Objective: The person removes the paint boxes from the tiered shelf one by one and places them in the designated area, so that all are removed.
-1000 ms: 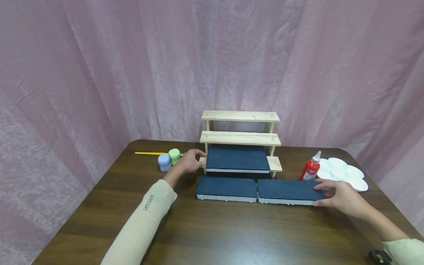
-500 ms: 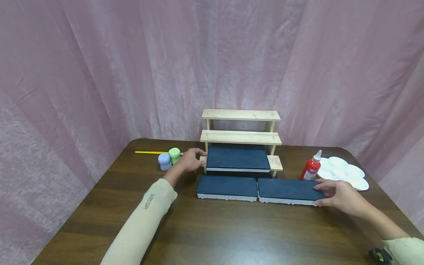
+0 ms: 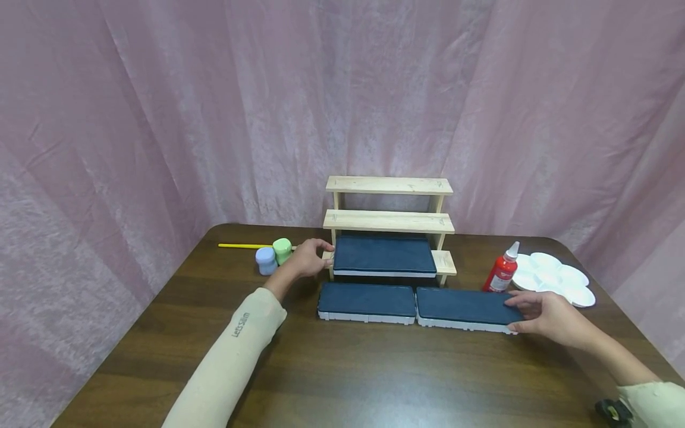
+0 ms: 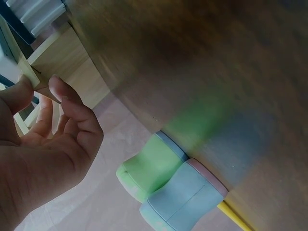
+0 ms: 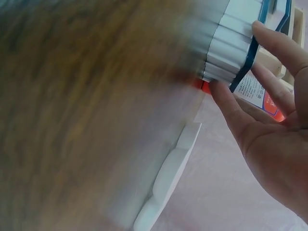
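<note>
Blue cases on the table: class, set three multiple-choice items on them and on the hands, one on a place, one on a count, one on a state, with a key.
1. Where does the red bottle stand?
A. on the top shelf
B. beside the white palette
C. next to the green jar

2. How many blue cases are in sight?
A. two
B. three
C. five

3. What is the right hand doing?
A. holding the end of the right case
B. lying flat on bare table
C. gripping the yellow brush

Key: 1 B, the bottle stands just left of the palette. 2 B, two lie on the table and one on the wooden rack. 3 A, thumb and fingers clasp that case's end.
</note>
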### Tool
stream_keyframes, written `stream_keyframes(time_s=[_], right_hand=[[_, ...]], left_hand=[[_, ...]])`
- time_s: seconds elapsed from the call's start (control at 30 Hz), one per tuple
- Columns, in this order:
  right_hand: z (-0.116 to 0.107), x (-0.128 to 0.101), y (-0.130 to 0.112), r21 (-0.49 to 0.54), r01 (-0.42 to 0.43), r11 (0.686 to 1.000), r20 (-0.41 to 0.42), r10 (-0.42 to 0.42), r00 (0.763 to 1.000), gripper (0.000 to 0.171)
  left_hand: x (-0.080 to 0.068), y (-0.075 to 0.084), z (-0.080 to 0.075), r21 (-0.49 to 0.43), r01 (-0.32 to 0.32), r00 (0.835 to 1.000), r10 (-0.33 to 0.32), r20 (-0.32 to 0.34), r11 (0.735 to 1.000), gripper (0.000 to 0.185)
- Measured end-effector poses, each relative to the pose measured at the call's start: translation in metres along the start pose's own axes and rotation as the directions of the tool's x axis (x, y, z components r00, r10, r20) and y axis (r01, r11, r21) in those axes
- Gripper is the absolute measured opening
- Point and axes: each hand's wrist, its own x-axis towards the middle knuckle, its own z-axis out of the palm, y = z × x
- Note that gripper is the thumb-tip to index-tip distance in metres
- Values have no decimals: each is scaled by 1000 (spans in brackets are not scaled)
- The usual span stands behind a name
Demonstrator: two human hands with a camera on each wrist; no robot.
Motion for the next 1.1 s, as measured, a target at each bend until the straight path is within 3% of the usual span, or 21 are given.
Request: stream_keyframes(time_s=[0.27,0.43,0.77,1.1], right_hand=[[-3,0,-1,-10,3,1000,-17,-4,1000,44],[-3,0,2,-3,-11,1000,18,11,1000,44],[-1,0,3,27,-35,999,50,34,998,55],[-2,2,-5,-5,-29,1000,-14,29,999,53]], left_hand=[[0,-1,0,-16,19,1000,-19,-3,1000,34],[-1,-1,0,-20,27,1000,-27,0,999,34],[-1,-2,0,-4,16,1000,-16,-6,1000,34],[1,0,-1,-19,12,1000,-12,2,1000,35]])
